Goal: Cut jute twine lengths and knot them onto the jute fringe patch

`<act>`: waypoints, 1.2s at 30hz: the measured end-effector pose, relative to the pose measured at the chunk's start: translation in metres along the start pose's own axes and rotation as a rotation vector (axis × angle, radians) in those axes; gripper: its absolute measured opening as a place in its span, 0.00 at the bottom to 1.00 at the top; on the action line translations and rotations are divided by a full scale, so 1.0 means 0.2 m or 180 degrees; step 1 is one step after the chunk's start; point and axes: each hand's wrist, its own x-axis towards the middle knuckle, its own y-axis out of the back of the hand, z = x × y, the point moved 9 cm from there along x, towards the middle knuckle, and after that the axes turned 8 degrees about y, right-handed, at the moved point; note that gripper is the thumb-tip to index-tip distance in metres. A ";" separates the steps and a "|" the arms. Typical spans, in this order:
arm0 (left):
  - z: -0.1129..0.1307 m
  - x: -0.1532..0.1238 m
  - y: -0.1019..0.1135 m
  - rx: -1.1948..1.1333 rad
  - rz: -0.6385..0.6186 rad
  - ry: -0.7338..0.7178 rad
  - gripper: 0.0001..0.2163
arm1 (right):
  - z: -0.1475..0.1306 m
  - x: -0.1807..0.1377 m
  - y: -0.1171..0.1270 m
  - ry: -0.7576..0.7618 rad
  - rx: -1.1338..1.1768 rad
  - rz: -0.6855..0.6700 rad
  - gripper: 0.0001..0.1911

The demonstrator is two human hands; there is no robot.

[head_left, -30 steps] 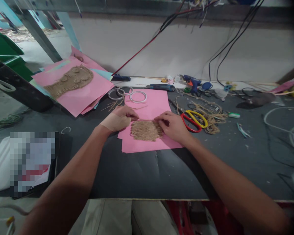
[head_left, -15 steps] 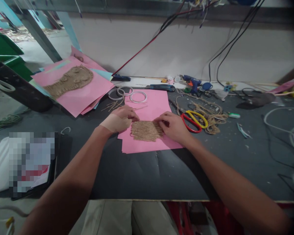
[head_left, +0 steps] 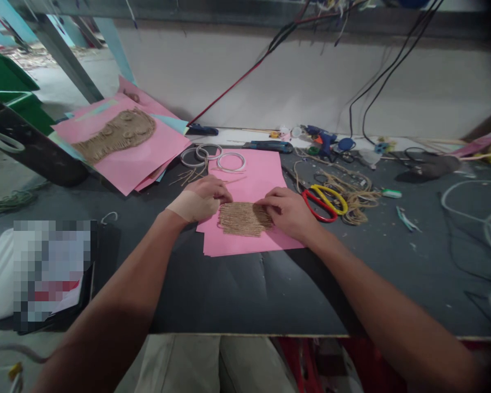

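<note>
A panel of brown twine, laid in close side-by-side rows, lies on pink paper in front of me. My left hand, with a beige wrap round its wrist and palm, is closed, its fingertips pinched at the panel's upper left corner. At the upper right corner, my right hand presses its thumb and bent fingers together on the panel's edge. The strand right under the fingertips is hidden. Just right of this hand lie scissors with one red and one yellow handle.
Metal-grey rings and short twine pieces sit behind my left hand. A blue utility knife, a blue glue gun and loose twine lie farther back. At left are stacked pink sheets with a twine shape and a partly blurred tablet.
My right hand's fingers have straightened and come closer together at the panel's upper right corner. My left hand and the twine panel look nearly the same.
</note>
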 end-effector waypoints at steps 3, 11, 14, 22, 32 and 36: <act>0.00 0.00 0.00 0.0011 0.0004 -0.0013 0.15 | -0.01 0.00 -0.01 0.0069 -0.0122 -0.0087 0.19; 0.01 0.00 0.00 0.0239 -0.0070 0.0005 0.15 | 0.00 0.00 -0.02 0.0105 -0.0098 -0.0154 0.20; 0.01 0.00 0.00 0.0263 -0.0133 0.0055 0.15 | -0.01 0.00 -0.01 0.0082 -0.0058 -0.0156 0.21; 0.00 -0.01 0.01 0.0152 -0.0174 0.0050 0.15 | 0.02 -0.01 0.00 -0.0140 0.0165 -0.0077 0.27; 0.04 -0.02 -0.03 0.0068 -0.0062 0.0057 0.14 | 0.02 -0.02 0.02 -0.0111 0.0030 -0.0024 0.26; 0.05 -0.01 -0.05 0.0071 -0.0190 0.0044 0.17 | 0.01 -0.02 0.00 -0.0029 -0.0004 -0.0110 0.27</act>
